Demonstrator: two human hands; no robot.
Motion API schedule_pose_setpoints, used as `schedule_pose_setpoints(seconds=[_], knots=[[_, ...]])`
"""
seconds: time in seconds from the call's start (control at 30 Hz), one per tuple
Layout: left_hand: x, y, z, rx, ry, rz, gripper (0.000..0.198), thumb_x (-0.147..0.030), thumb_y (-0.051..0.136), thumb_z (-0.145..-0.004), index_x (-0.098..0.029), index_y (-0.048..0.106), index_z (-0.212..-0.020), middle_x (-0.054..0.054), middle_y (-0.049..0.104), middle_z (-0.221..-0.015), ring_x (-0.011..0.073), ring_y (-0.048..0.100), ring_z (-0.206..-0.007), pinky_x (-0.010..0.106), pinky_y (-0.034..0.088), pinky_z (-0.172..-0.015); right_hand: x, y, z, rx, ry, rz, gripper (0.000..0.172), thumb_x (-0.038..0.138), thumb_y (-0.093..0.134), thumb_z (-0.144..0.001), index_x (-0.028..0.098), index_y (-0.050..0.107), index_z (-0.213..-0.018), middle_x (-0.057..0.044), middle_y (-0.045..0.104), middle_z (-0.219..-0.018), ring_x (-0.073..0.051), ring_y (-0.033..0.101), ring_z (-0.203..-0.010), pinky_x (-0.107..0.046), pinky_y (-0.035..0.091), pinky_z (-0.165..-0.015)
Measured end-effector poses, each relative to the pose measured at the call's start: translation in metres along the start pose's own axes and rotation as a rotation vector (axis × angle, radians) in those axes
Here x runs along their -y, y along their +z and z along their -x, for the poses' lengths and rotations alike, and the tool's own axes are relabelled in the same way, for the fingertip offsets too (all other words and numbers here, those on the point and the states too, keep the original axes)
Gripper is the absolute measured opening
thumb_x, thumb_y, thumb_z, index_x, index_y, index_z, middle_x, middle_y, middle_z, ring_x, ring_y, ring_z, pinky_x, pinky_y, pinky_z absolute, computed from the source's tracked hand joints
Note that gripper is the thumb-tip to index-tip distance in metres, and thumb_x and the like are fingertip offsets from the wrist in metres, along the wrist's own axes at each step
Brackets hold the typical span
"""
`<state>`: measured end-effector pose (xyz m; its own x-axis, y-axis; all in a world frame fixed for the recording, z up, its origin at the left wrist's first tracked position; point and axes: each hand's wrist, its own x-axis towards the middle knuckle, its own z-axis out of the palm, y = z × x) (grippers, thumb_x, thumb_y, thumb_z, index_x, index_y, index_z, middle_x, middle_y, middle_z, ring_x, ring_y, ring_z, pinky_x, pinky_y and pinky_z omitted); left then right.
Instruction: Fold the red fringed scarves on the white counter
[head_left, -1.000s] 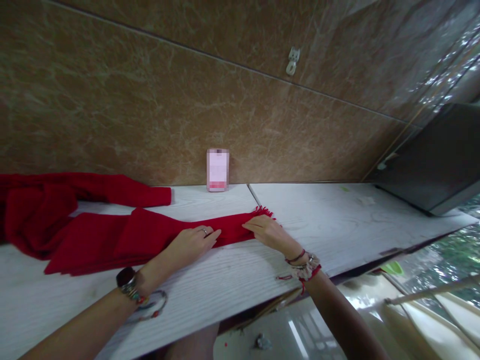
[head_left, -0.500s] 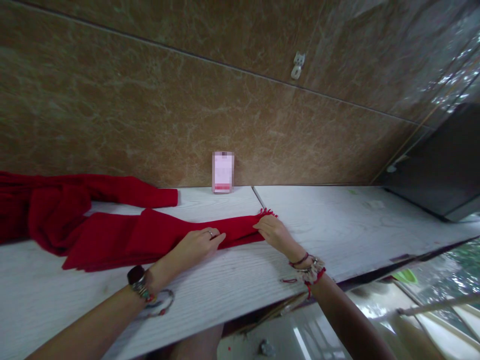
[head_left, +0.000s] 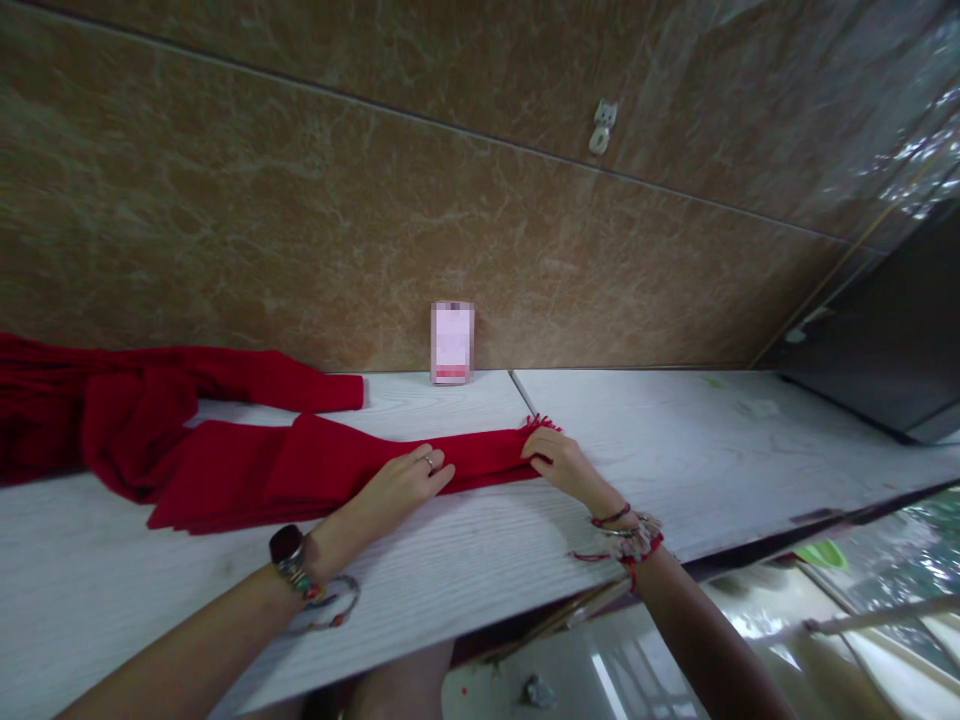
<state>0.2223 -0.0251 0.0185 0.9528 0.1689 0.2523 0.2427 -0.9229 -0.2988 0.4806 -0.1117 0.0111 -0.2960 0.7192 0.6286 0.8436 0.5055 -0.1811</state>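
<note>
Head cam: the red scarf [head_left: 300,460] lies along the table [head_left: 660,430] between its back and front edges, bunched toward the left and cut off there. Left hand [head_left: 409,477] is loosely curled on top, can't tell if it's gripping anything. Right hand [head_left: 568,467] bends over the fringed end, hiding some fringe, pinch or no pinch, can't tell. Phone [head_left: 452,345] by the back edge is pixelated, so unreadable.
</note>
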Motion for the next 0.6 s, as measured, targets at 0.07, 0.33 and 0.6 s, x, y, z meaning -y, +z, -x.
schedule_pose_setpoints(seconds=[0.07,0.33,0.6], knots=[[-0.0002,-0.0020,-0.0010,0.014,0.006,0.001,0.028,0.000,0.042,-0.081,-0.014,0.057,-0.099,0.007,0.056,-0.086,0.0168,0.053,-0.084,0.027,0.045,-0.075,0.0006,0.0000,0.0000,-0.012,0.009,-0.012,0.023,0.000,0.043,-0.067,0.019,0.057,-0.065,-0.003,0.060,-0.069,-0.014,0.055,-0.068,-0.028,0.048,-0.066],[0.0020,-0.0053,-0.0010,0.094,0.090,0.205,0.028,-0.005,0.044,-0.082,-0.017,0.057,-0.104,0.007,0.059,-0.101,0.0177,0.052,-0.096,0.030,0.041,-0.084,0.0071,-0.0045,0.0001,0.167,0.056,-0.094,0.024,-0.001,0.045,-0.060,0.018,0.059,-0.064,-0.005,0.062,-0.083,-0.016,0.057,-0.080,-0.031,0.047,-0.075],[0.0006,-0.0023,0.0044,0.276,0.008,0.410,0.047,-0.021,0.036,-0.087,-0.027,0.031,-0.133,0.002,0.027,-0.142,0.0253,0.016,-0.131,0.053,0.010,-0.103,0.0045,-0.0086,0.0001,0.221,0.090,-0.183,0.022,0.001,0.045,-0.064,0.018,0.060,-0.066,-0.005,0.062,-0.087,-0.015,0.056,-0.085,-0.031,0.046,-0.078]])
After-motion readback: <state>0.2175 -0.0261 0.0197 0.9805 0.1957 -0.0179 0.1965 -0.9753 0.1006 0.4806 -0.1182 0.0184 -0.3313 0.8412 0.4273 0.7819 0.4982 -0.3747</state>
